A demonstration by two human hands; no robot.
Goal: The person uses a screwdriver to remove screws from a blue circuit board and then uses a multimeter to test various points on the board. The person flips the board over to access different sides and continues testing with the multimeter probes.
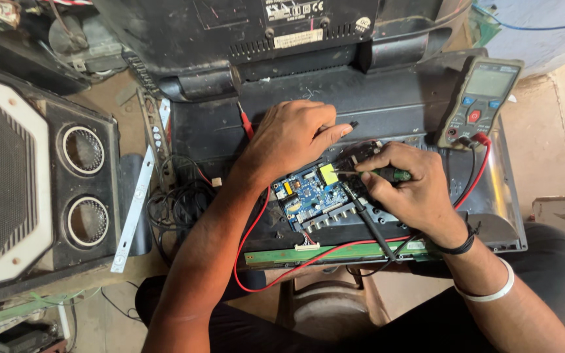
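Both forearms reached up from the bottom edge toward the bench, as I saw it over the feed. Left hand (292, 137) lay curled over the upper edge of the blue circuit board (310, 195), fingers bent loosely and pinching a black probe tip (351, 124) between thumb and forefinger. Whether it also pressed the red probe (246, 122) beneath its wrist I could not tell. Right hand (408, 183) was closed around a green-handled tool (392, 174), its point aimed left at the board beside a yellow component (328, 174). A second black probe (369, 222) slanted under that hand across the board's lower right. I saw the board sitting in the opened back of a flat dark chassis (387, 104), with a green strip board (335, 252) along the near edge. A red lead (256, 229) looped from below toward the multimeter (480, 98), which rested at the chassis's upper right. Well apart on the left stood a speaker cabinet (40, 189).
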